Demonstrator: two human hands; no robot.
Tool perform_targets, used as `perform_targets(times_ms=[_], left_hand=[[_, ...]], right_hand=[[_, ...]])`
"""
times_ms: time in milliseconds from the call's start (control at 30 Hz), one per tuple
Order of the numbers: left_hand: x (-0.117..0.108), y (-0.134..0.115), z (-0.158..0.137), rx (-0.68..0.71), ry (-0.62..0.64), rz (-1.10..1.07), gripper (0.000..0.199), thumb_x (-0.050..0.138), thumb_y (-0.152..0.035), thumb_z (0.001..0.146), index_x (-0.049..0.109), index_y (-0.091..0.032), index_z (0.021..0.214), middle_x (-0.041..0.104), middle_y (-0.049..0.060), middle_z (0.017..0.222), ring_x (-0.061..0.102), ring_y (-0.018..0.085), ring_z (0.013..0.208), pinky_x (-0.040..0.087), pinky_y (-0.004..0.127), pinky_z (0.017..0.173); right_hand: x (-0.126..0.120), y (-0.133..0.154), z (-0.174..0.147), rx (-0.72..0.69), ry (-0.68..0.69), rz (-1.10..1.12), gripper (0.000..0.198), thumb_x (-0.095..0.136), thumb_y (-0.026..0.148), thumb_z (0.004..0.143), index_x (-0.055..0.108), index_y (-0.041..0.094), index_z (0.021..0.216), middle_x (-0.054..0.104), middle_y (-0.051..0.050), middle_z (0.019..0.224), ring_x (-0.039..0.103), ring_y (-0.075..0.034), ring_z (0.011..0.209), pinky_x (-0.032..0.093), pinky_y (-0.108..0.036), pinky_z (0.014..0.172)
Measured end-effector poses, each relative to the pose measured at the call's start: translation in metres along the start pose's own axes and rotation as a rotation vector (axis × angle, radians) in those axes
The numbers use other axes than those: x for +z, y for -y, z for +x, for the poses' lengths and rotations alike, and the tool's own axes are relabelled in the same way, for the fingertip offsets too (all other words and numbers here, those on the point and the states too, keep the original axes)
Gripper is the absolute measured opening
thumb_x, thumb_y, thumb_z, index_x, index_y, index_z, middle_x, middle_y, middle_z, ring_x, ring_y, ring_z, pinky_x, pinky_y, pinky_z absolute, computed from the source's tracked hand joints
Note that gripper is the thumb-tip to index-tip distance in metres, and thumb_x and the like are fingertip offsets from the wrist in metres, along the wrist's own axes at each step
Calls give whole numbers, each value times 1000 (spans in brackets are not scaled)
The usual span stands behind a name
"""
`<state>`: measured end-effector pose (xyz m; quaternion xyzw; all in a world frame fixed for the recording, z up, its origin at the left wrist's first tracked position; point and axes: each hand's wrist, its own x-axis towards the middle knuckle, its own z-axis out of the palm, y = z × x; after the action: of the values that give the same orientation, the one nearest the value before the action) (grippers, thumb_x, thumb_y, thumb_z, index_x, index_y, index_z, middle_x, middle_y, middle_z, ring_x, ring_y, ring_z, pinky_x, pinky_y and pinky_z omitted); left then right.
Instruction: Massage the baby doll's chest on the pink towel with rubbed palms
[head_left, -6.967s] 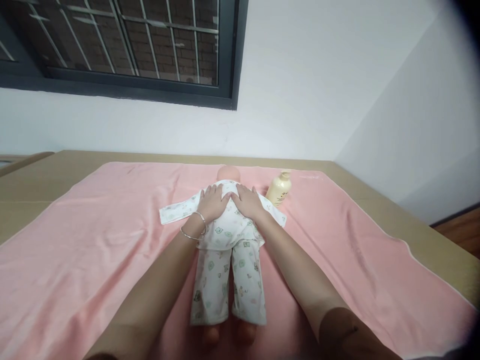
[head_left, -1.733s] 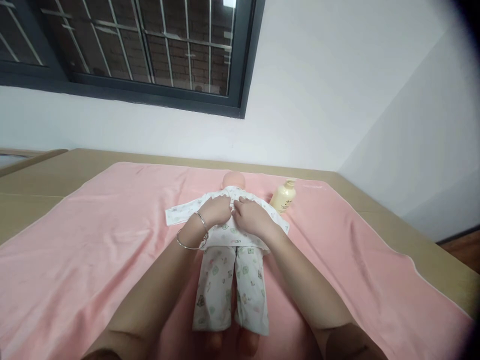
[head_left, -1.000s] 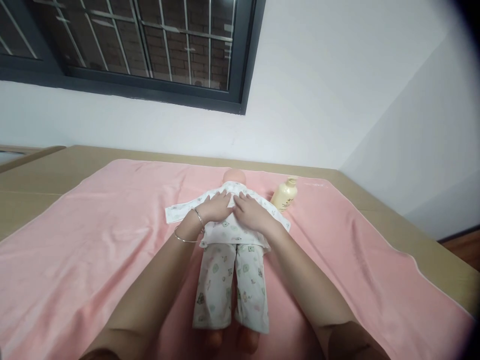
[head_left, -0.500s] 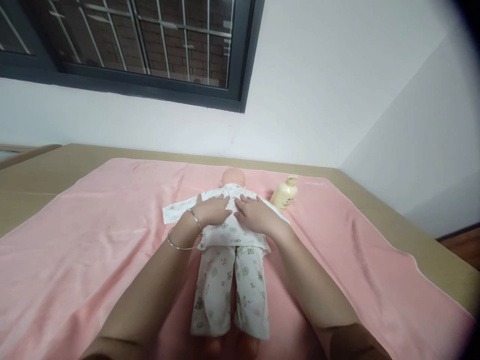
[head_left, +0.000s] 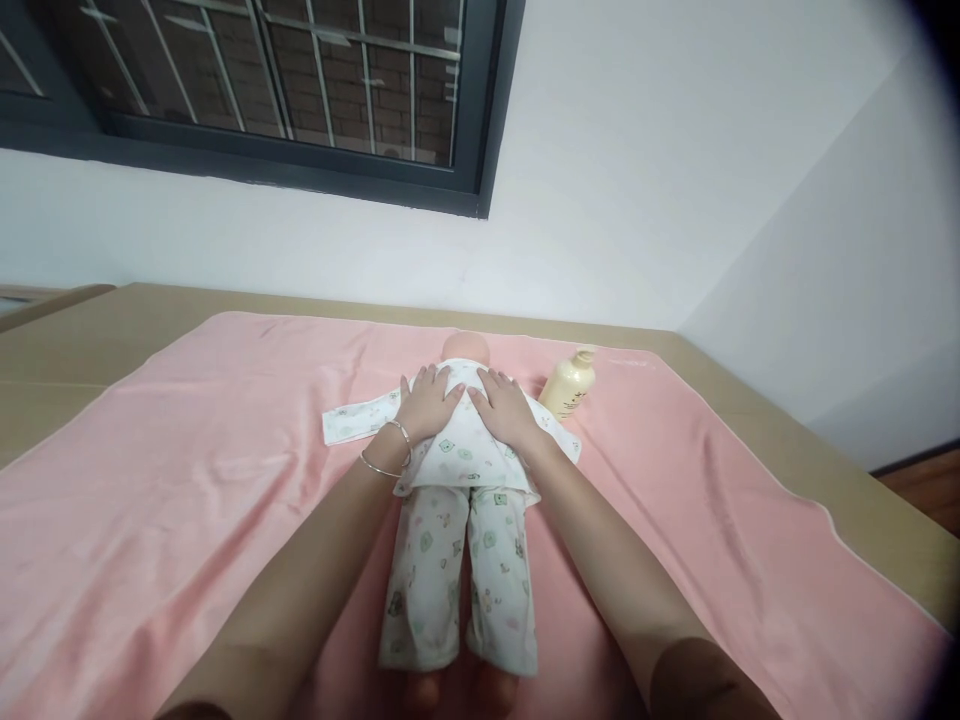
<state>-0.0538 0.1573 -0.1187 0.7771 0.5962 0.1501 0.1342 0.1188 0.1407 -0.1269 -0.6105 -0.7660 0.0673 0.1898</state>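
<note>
Left hand (head_left: 427, 408) and right hand (head_left: 507, 412) lie spread flat, holding nothing, partly hiding the doll (head_left: 461, 465) beneath; its feet (head_left: 422, 689) appear dim.

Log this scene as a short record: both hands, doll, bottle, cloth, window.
Left hand: open, palm down on the doll; bracelet at the wrist
Right hand: open, palm down on the doll, beside the left hand
Doll: lying on the cloth, head pointing away from the camera
Bottle: pale yellow, on the cloth, right of the doll
Cloth: pink, creased
Window: dark frame, upper left
</note>
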Motion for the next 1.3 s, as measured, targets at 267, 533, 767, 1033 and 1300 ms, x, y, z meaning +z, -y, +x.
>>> perform_targets(times_ms=[267, 533, 767, 1033, 1300], left_hand=[[0, 1, 1, 1, 19, 5, 66, 16, -59, 98, 35, -20, 148, 36, 15, 156, 25, 34, 147, 7, 68, 114], [-3, 0, 1, 8, 35, 4, 66, 15, -58, 98, 40, -19, 144, 37, 16, 155, 26, 35, 146, 9, 69, 113], [-4, 0, 0, 0, 51, -5, 64, 15, -58, 98, 42, -19, 142, 37, 16, 155, 26, 33, 146, 9, 68, 113], [-2, -5, -4, -33, 9, 60, 68, 15, -57, 99, 39, -12, 144, 27, 21, 159, 17, 30, 150, 9, 59, 118], [-4, -5, -6, 11, -58, 120, 67, 18, -54, 100, 38, -10, 146, 24, 19, 161, 18, 31, 150, 12, 57, 119]], right_hand=[[2, 1, 1, -19, -8, -26, 61, 20, 52, 103, 36, 15, 150, 41, -14, 153, 34, -27, 142, 19, -46, 117], [3, 0, 3, -5, 5, -28, 62, 18, 54, 103, 38, 17, 149, 41, -13, 153, 33, -27, 143, 20, -46, 116], [3, 1, 3, 17, 23, -30, 63, 18, 55, 102, 36, 18, 150, 39, -14, 154, 30, -28, 145, 19, -47, 116], [2, 2, 5, 36, 17, 4, 61, 22, 51, 102, 39, 15, 148, 43, -17, 150, 31, -27, 144, 17, -48, 116], [-1, 1, 5, 62, 1, 92, 59, 29, 52, 101, 46, 15, 143, 36, -16, 156, 28, -27, 146, 16, -46, 117]])
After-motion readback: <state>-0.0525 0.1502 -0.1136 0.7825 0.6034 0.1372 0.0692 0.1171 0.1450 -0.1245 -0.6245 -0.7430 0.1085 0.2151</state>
